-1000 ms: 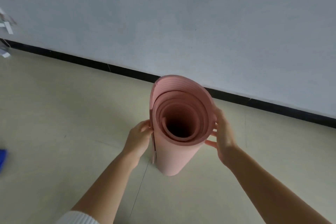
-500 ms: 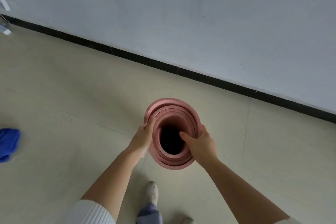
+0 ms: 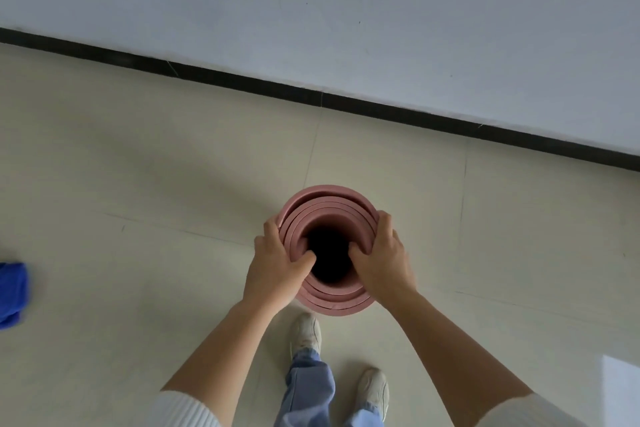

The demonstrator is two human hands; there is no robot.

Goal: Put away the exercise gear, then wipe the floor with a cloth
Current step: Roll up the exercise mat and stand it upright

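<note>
At the bottom edge, white ribbed sleeves (image 3: 183,409) end above both bare forearms. Between the forearms, a blue jeans leg (image 3: 308,388) and two white shoes (image 3: 306,331) stand on the pale tiled floor (image 3: 138,184).

Just beyond the shoes is the rolled pink exercise mat (image 3: 329,199), held upright and seen end-on from above, its coils ringing a dark hollow core. Its lower end is hidden.

The left hand (image 3: 277,263) grasps the roll's left side, thumb hooked into the core and fingers curled round the outer layers. The right hand (image 3: 381,260) grasps the right side the same way, thumb inside and fingers over the rim.

Well apart to the left, a crumpled blue cloth (image 3: 12,291) lies on the floor, cut off by the frame edge.

Farther on, a black baseboard (image 3: 242,80) runs diagonally below a plain pale wall (image 3: 346,10).
</note>
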